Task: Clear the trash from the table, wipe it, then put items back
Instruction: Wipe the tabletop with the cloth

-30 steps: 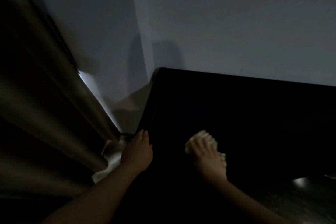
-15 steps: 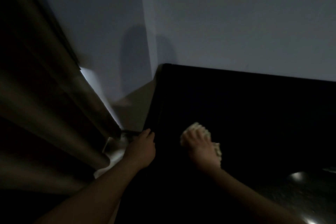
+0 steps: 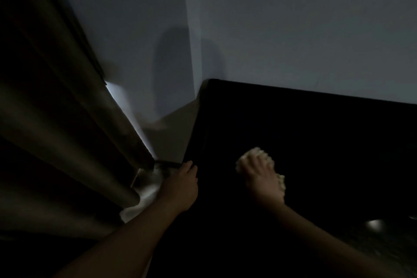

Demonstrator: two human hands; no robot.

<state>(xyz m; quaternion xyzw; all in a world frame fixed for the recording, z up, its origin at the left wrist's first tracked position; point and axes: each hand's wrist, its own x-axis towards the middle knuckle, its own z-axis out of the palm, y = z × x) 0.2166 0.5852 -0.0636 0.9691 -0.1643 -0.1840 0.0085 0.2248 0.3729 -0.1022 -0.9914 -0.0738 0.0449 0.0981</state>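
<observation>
The room is dim. A black table (image 3: 316, 133) fills the right half of the head view, pushed into a wall corner. My right hand (image 3: 261, 176) lies on a pale, nubbly cloth (image 3: 257, 153) on the tabletop, fingers spread over it; cloth shows past my fingertips and beside my wrist. My left hand (image 3: 181, 184) rests on the table's left edge with its fingers bent over the rim. No trash or other items show on the dark surface.
A heavy brown curtain (image 3: 56, 119) hangs at the left, close to the table. Grey walls (image 3: 293, 29) meet at a corner behind the table. Something white (image 3: 144, 196) lies on the floor under my left wrist. A light glint (image 3: 374, 224) marks the tabletop at right.
My right hand has slid the cloth a little farther from me across the table. My left fingers have bent over the table's edge, from lying flat a second ago.
</observation>
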